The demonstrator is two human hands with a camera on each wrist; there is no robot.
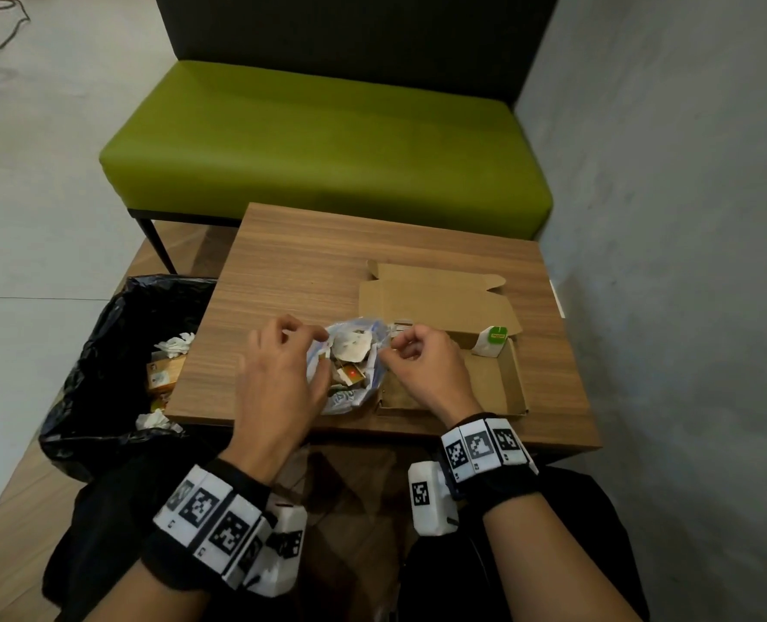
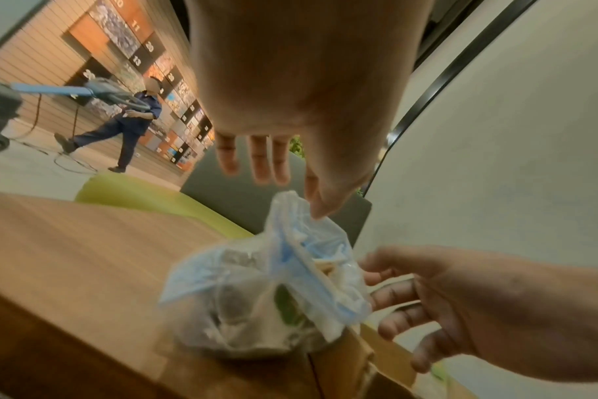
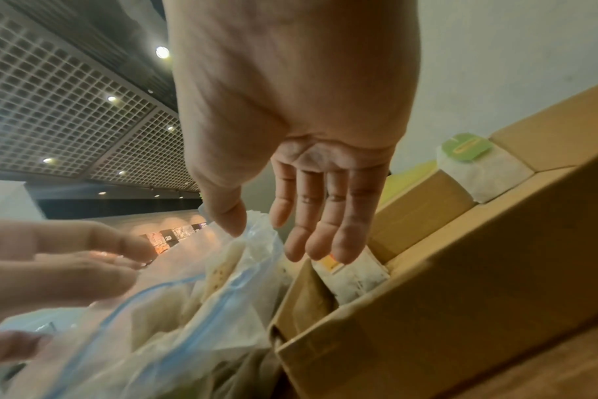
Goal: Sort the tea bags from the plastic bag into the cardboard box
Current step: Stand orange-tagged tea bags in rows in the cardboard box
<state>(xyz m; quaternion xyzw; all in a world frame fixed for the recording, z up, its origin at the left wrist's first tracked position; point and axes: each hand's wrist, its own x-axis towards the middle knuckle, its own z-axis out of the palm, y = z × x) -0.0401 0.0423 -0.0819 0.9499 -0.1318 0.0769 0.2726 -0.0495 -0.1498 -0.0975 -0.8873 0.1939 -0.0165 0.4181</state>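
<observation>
A clear plastic bag (image 1: 343, 399) with a blue zip edge stands near the front middle of the wooden table (image 1: 309, 271), holding several tea bags (image 1: 350, 345). My left hand (image 1: 321, 338) pinches its left rim between thumb and forefinger, as the left wrist view shows (image 2: 316, 212). My right hand (image 1: 390, 347) pinches the right rim (image 3: 253, 226). Between them the mouth of the bag (image 2: 256, 291) is spread. Just to its right lies the open cardboard box (image 1: 493, 388). A tea bag with a green tag (image 1: 491, 342) leans in its far corner, and another tea bag (image 3: 355, 280) stands near my fingers.
A bin lined with a black bag (image 1: 103, 352), holding tissues and cartons, stands against the table's left edge. A green bench (image 1: 327, 141) is behind the table and a grey wall (image 1: 686, 217) on the right. A person (image 2: 126, 118) walks far off.
</observation>
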